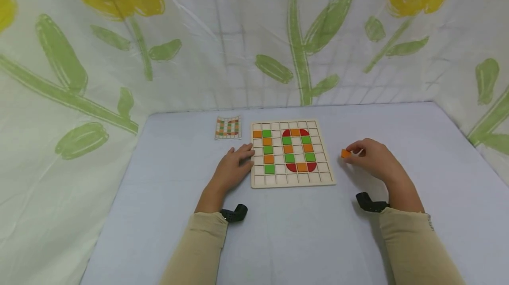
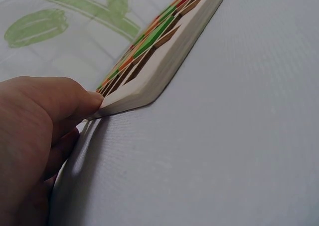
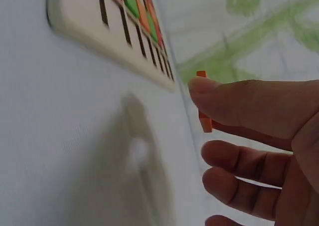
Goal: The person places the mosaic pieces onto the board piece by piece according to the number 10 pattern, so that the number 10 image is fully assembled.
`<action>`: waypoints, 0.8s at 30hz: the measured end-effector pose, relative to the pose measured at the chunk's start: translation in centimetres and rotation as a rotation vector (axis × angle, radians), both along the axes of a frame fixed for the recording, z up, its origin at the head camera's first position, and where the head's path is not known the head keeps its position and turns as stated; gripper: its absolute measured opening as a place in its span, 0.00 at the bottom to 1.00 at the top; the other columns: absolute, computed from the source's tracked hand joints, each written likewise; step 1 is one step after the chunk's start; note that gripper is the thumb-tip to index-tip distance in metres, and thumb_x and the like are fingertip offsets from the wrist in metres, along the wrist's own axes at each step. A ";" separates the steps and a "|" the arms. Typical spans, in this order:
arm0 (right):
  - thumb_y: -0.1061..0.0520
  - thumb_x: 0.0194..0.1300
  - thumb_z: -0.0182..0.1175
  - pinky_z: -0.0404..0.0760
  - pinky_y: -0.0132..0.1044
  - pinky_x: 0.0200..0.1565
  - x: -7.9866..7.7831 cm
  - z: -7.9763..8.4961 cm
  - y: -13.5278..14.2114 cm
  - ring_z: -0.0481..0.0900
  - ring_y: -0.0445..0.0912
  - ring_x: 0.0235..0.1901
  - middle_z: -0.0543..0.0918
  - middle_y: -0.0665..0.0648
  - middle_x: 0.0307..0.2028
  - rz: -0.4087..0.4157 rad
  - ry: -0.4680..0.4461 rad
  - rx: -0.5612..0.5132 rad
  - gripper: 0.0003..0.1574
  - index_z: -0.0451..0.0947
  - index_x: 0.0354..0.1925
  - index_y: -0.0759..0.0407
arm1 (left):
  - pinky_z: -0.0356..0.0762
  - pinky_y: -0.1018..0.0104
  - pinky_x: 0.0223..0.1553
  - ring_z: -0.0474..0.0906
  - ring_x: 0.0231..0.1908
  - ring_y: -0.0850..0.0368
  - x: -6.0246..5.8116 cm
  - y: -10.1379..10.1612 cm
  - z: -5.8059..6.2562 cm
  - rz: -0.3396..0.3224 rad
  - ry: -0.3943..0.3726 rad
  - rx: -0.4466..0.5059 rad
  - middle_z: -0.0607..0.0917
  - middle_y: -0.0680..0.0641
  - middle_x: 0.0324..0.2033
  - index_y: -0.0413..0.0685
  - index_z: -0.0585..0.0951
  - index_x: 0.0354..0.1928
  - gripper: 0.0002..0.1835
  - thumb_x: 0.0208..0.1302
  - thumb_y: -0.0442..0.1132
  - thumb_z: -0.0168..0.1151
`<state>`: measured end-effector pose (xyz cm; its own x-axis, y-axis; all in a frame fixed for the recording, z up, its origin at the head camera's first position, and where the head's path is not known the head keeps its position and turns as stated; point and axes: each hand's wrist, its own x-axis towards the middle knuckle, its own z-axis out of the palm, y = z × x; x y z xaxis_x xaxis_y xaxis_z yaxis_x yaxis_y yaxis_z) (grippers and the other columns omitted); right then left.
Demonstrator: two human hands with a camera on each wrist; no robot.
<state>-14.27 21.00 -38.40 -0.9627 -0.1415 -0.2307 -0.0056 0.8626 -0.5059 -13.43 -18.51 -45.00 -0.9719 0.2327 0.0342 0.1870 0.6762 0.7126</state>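
Note:
A square wooden grid board (image 1: 281, 180) lies on the table, with orange and green square tiles and red rounded corner pieces set in its cells. These form a pattern like the number 10. At the board's left edge rests my left hand (image 1: 234, 163), fingers relaxed; the left wrist view shows its thumb (image 2: 89, 102) touching the rim near a corner. Right of the board, my right hand (image 1: 375, 159) pinches an orange square tile (image 1: 345, 153) between thumb and index finger. In the right wrist view this tile (image 3: 206, 123) stands on edge, held above the table.
A small pattern card (image 1: 228, 128) with a similar coloured grid lies behind the left hand, left of the board. The pale table (image 1: 310, 232) meets a white curtain (image 1: 199, 68) painted with yellow flowers. Both wrists wear black camera mounts.

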 end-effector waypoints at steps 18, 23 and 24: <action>0.49 0.58 0.72 0.81 0.43 0.48 0.0 -1.0 -14.6 0.76 0.47 0.42 0.81 0.52 0.42 0.282 0.064 -0.052 0.16 0.85 0.44 0.53 | 0.44 0.61 0.78 0.61 0.72 0.61 0.1 0.0 -0.2 -0.001 -0.033 0.003 0.69 0.57 0.70 0.49 0.78 0.63 0.22 0.69 0.43 0.60; 0.51 0.58 0.72 0.81 0.42 0.45 0.1 -1.6 -15.4 0.76 0.46 0.40 0.81 0.52 0.40 0.329 0.072 -0.017 0.16 0.85 0.44 0.55 | 0.45 0.59 0.78 0.62 0.71 0.59 0.0 0.0 0.0 0.004 -0.018 0.000 0.70 0.56 0.70 0.48 0.79 0.62 0.21 0.68 0.42 0.61; 0.51 0.57 0.72 0.80 0.41 0.43 0.1 -1.7 -15.5 0.75 0.46 0.39 0.81 0.51 0.39 0.332 0.073 -0.012 0.16 0.85 0.44 0.55 | 0.45 0.59 0.78 0.63 0.71 0.59 0.0 0.0 0.0 0.006 -0.014 0.002 0.70 0.55 0.70 0.48 0.79 0.62 0.21 0.68 0.42 0.61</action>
